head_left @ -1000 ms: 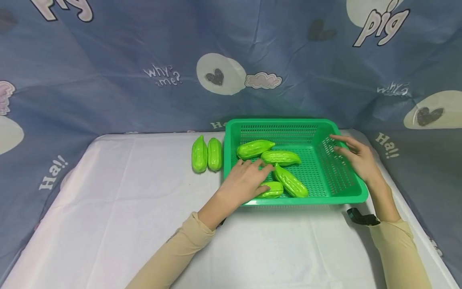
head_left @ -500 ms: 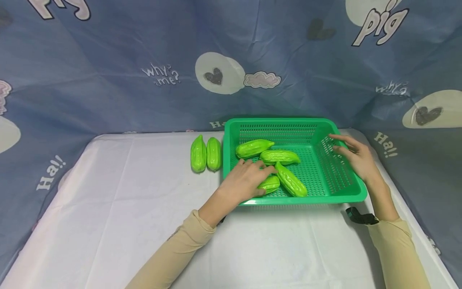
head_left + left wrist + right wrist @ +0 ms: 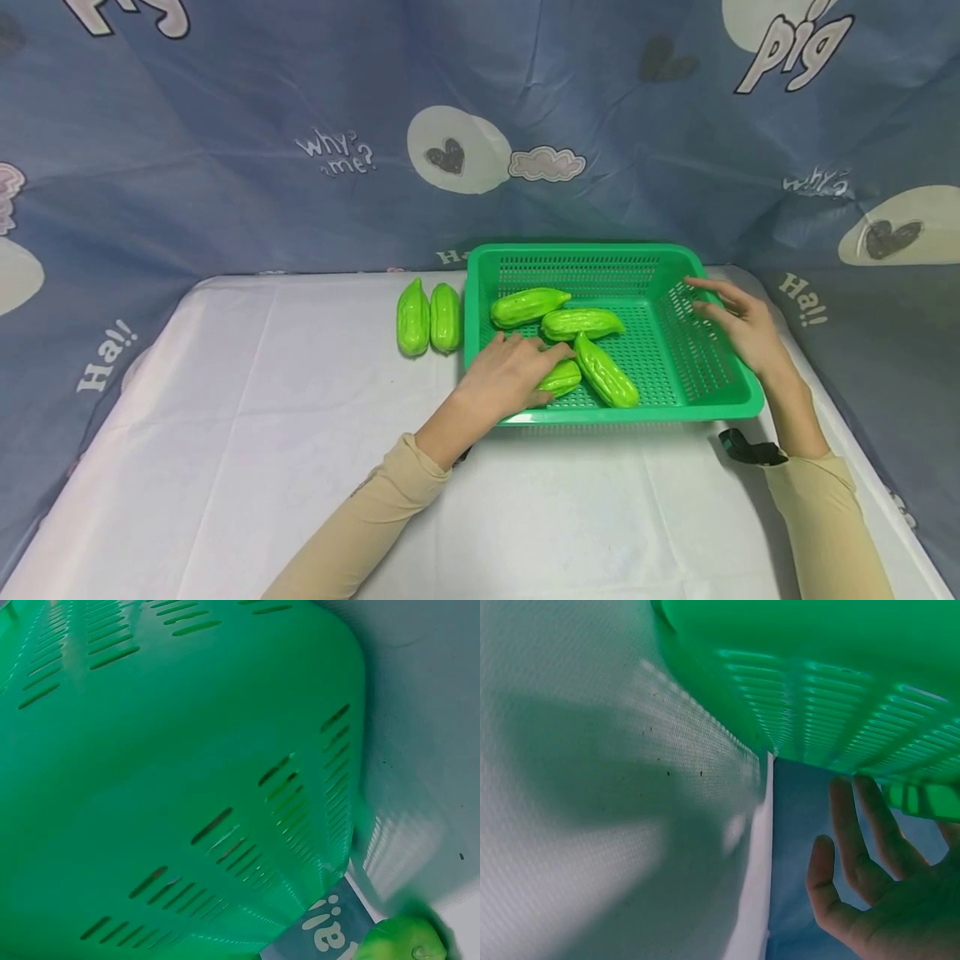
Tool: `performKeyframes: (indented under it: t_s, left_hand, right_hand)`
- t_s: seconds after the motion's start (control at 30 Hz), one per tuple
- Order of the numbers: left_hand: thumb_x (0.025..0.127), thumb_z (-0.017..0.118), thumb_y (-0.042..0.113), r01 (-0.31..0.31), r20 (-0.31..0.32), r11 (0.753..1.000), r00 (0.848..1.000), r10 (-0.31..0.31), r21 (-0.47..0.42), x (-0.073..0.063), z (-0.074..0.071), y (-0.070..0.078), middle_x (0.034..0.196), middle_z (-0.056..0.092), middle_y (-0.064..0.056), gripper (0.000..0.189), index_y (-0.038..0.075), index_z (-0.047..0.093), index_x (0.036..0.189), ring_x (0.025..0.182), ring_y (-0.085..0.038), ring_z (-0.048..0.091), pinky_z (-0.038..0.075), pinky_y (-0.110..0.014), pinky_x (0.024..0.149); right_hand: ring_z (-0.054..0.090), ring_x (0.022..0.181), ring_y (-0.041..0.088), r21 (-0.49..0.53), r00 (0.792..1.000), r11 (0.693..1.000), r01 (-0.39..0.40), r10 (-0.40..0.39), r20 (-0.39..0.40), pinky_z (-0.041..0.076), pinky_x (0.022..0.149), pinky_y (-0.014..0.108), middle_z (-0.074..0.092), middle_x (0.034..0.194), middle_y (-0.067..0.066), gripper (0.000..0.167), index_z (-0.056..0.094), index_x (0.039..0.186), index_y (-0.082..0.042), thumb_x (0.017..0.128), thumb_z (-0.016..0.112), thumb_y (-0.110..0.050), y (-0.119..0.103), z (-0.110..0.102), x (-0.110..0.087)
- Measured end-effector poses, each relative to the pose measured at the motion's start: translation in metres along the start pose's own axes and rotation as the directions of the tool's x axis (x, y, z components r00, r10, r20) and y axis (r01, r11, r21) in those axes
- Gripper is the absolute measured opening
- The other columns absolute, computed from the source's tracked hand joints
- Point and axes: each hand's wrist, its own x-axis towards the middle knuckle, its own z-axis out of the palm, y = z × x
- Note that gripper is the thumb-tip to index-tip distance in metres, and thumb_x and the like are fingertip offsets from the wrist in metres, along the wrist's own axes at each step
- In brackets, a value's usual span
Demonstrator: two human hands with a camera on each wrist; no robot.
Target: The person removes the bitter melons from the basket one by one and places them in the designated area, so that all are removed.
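Note:
My left hand reaches over the near left rim of a green plastic basket. Its fingers and thumb grip a light green bitter melon, whose left part is hidden under the hand. Close by in the basket, another bitter melon lies slanted, and two more, a left one and a middle one, lie farther back. My right hand rests at the basket's right rim, thumb and forefinger over the edge. The right wrist view shows other fingers loosely extended by the slotted outer wall.
Two bitter melons lie side by side on the white tablecloth, just left of the basket. A blue printed cloth hangs behind the table. The left wrist view is mostly filled by the basket's outside.
Under my left hand, the bitter melon has shifted slightly back and to the left. The slanted one's tip has moved slightly back and right. My right hand stays in place.

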Motion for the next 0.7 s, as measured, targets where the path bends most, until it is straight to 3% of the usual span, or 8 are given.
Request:
performKeyframes:
  t_s: [0.13, 0.2, 0.43, 0.7]
  left_hand:
    - [0.097, 0.081, 0.043, 0.014, 0.007, 1.000, 1.000, -0.014, 0.003, 0.0005, -0.0002, 0.0008, 0.107, 0.080, 0.000, 0.076, 0.030, 0.044, 0.162, 0.108, -0.025, 0.075, 0.056, -0.053, 0.111]
    - [0.097, 0.081, 0.041, 0.014, -0.002, 1.000, 1.000, -0.014, 0.002, 0.0005, 0.0002, 0.0006, 0.102, 0.079, 0.000, 0.077, 0.029, 0.043, 0.162, 0.103, -0.025, 0.076, 0.057, -0.051, 0.108]
    - [0.097, 0.082, 0.035, -0.008, -0.053, 1.000, 0.999, 0.007, -0.018, 0.0001, 0.0006, -0.0012, 0.143, 0.065, -0.006, 0.080, 0.031, 0.038, 0.165, 0.118, -0.028, 0.070, 0.058, -0.047, 0.105]
    - [0.094, 0.085, 0.030, -0.042, -0.123, 0.999, 0.992, 0.039, -0.023, -0.0010, 0.0008, -0.0022, 0.137, 0.058, -0.006, 0.075, 0.030, 0.048, 0.159, 0.107, -0.025, 0.062, 0.057, -0.041, 0.094]
  right_hand:
    - [0.036, 0.157, 0.051, -0.009, 1.000, 1.000, 0.003, -0.003, -0.005, 0.021, 0.131, 0.072, 0.061, 0.110, -0.041, 0.047, 0.060, 0.155, -0.019, 0.110, 0.061, -0.034, -0.0002, -0.0001, -0.0005]
    - [0.037, 0.157, 0.051, -0.010, 1.000, 1.000, 0.000, 0.000, -0.006, 0.021, 0.131, 0.072, 0.062, 0.109, -0.041, 0.047, 0.060, 0.154, -0.020, 0.110, 0.062, -0.035, 0.0001, -0.0002, -0.0002]
    - [0.035, 0.158, 0.052, -0.007, 1.000, 1.000, 0.000, 0.000, -0.004, 0.021, 0.130, 0.075, 0.062, 0.111, -0.040, 0.047, 0.060, 0.154, -0.019, 0.110, 0.062, -0.035, 0.0012, -0.0002, 0.0008]
    - [0.034, 0.159, 0.051, -0.005, 1.000, 1.000, -0.012, 0.012, -0.002, 0.021, 0.129, 0.075, 0.060, 0.113, -0.040, 0.048, 0.060, 0.154, -0.018, 0.110, 0.062, -0.035, 0.0007, -0.0007, 0.0011]
